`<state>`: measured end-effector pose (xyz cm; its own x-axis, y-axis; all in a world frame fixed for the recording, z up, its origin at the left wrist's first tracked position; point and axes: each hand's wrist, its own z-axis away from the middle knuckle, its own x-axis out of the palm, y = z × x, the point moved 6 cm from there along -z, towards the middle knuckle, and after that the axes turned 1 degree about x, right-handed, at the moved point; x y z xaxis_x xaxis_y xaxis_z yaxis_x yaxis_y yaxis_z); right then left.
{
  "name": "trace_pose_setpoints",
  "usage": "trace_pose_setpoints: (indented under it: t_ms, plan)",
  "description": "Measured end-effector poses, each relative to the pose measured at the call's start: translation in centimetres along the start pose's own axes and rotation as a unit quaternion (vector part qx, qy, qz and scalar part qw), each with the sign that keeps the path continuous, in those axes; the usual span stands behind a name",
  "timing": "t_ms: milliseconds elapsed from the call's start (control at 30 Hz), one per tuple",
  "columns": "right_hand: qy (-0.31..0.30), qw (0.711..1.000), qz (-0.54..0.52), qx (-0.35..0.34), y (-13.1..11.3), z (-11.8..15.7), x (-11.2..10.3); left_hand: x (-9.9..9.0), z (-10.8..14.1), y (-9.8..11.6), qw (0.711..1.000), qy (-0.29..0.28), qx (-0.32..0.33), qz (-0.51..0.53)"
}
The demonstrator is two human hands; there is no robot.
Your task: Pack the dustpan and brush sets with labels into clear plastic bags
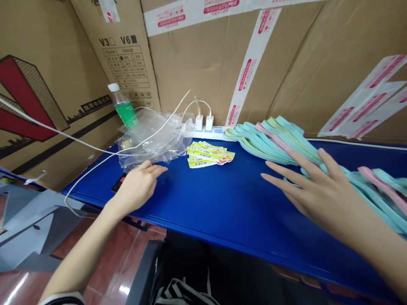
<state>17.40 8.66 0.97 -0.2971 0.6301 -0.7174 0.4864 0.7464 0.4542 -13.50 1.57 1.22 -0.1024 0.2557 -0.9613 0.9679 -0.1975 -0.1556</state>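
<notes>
My left hand (139,185) is over the left part of the blue table (203,203), fingers loosely bent and pointing right; whether anything is between them is hidden. A dark flat object (118,183) lies partly behind it. On the right, my right hand (313,182) has its fingers spread and holds nothing, in front of a bundle of turquoise, pink and green bands (270,140). More bands (378,190) lie beyond my right wrist. Between the hands, near the back, several yellow-green printed packets (208,154) lie overlapping.
Clear plastic bags (159,140) and a green-labelled bottle (124,108) stand at the back left. White cables (92,146) cross the left side. A power strip (210,134) with two chargers runs along the back, against cardboard (197,63). Grey panels (34,228) are at lower left.
</notes>
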Motion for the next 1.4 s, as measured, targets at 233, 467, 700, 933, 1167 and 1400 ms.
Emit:
trace_pose_setpoints:
  t_ms: [233, 467, 700, 933, 1167, 1400]
  plan:
    - [0.012, 0.997, -0.006, -0.077, -2.2, -5.4, 0.9, 0.9, -1.3, -3.5, 0.988, -0.119, -0.093, -0.043]
    - [0.058, 0.997, -0.037, -0.043, -1.4, -5.1, 1.8, 1.0, -2.2, -6.9, 0.991, -0.085, -0.102, -0.001]
    - [0.029, 0.994, -0.105, -0.007, -0.7, -3.9, 1.9, 0.4, -1.9, -7.2, 0.990, -0.074, -0.122, -0.015]
    - [0.041, 0.995, -0.095, -0.003, -0.9, -4.1, 1.4, 1.0, -0.6, -5.8, 0.967, -0.161, -0.188, -0.064]
    - [0.027, 0.995, -0.094, 0.006, -0.8, -3.8, 1.8, 1.3, -1.1, -4.9, 0.951, -0.199, -0.208, -0.111]
    - [0.008, 0.992, -0.126, 0.021, 0.2, -3.5, 2.6, 0.3, -1.5, -2.7, 0.945, -0.209, -0.196, -0.160]
